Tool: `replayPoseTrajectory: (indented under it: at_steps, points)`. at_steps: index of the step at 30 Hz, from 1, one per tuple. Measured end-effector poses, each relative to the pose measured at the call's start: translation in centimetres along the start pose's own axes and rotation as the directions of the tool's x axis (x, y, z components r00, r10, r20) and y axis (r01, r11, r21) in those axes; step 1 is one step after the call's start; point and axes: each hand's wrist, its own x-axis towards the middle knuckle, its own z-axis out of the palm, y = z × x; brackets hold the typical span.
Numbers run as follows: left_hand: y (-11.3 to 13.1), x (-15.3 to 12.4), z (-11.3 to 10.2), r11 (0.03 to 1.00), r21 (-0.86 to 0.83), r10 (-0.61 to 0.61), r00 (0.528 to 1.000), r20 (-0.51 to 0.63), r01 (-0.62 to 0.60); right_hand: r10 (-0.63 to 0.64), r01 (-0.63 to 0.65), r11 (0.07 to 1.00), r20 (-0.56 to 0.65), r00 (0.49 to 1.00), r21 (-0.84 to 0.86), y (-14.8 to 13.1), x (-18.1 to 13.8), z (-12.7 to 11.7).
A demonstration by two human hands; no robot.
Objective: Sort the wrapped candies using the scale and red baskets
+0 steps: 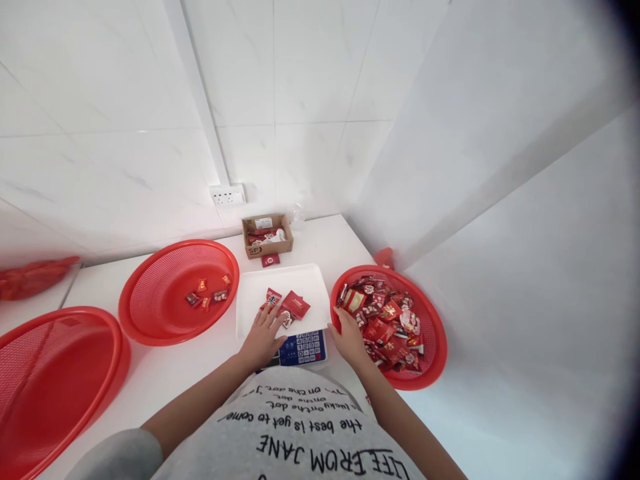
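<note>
A white scale [305,349] with a white tray [265,283] and a blue keypad stands in front of me. A few red candy packets [291,305] lie on the tray. My left hand [261,337] rests flat at the tray's near edge, fingers spread and reaching toward those packets. My right hand [349,338] sits at the left rim of a red basket [431,360] heaped with several red wrapped candies [387,323]; its fingers curl over the rim and what they hold is hidden.
A red basket [150,300] left of the scale holds several candies [207,293]. A larger red basket [50,380] lies at far left. A small cardboard box [267,235] and a wall socket [227,195] are at the back. White walls close in.
</note>
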Motion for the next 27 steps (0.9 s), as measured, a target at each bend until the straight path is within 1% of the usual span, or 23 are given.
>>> replayPoseTrajectory:
  at_steps: [2,4,6,8,11,14,17,19,20,24,27]
  points:
    - [0.5,1.4,0.2,0.999,0.020,0.042,0.999,0.032,-0.042,0.001,0.001,0.999,0.059,0.998,-0.037,0.7,-0.7,0.3]
    - [0.6,2.7,0.5,0.998,0.045,0.036,0.997,0.061,-0.039,0.004,0.000,0.999,0.097,0.995,-0.045,0.9,-1.1,0.5]
    - [0.2,3.6,0.6,0.997,0.069,0.014,0.997,0.072,-0.018,0.020,-0.015,0.999,0.113,0.993,-0.045,0.8,-1.3,0.5]
    - [-0.5,4.0,0.5,0.997,0.082,-0.001,0.998,0.055,-0.004,0.041,-0.036,0.999,0.128,0.991,-0.040,0.6,-1.4,0.4]
    - [-1.7,3.9,0.0,0.997,0.076,-0.033,0.999,0.030,0.031,0.070,-0.066,0.997,0.147,0.987,-0.031,0.3,-1.4,0.1]
    - [-1.9,3.7,-0.6,0.993,0.053,-0.105,0.994,-0.038,0.107,0.082,-0.080,0.997,0.151,0.985,-0.021,0.1,-1.4,-0.1]
    - [-1.2,4.0,-0.4,0.968,0.009,-0.250,0.964,-0.095,0.252,0.084,-0.083,0.996,0.155,0.984,-0.009,0.0,-1.4,-0.1]
    - [-0.4,4.6,-0.1,0.943,-0.009,-0.331,0.940,-0.083,0.331,0.084,-0.084,0.996,0.159,0.984,-0.004,0.0,-1.4,-0.1]
    - [-0.1,5.0,0.2,0.937,-0.008,-0.350,0.934,-0.074,0.350,0.083,-0.083,0.997,0.160,0.984,-0.003,0.0,-1.4,-0.1]
    - [1.1,6.5,1.1,0.936,0.036,-0.348,0.936,-0.062,0.350,0.075,-0.075,0.997,0.160,0.984,-0.007,0.1,-1.4,0.0]
    - [1.3,7.1,1.6,0.939,0.080,-0.330,0.941,-0.076,0.336,0.080,-0.080,0.997,0.150,0.985,-0.005,0.2,-1.3,0.0]
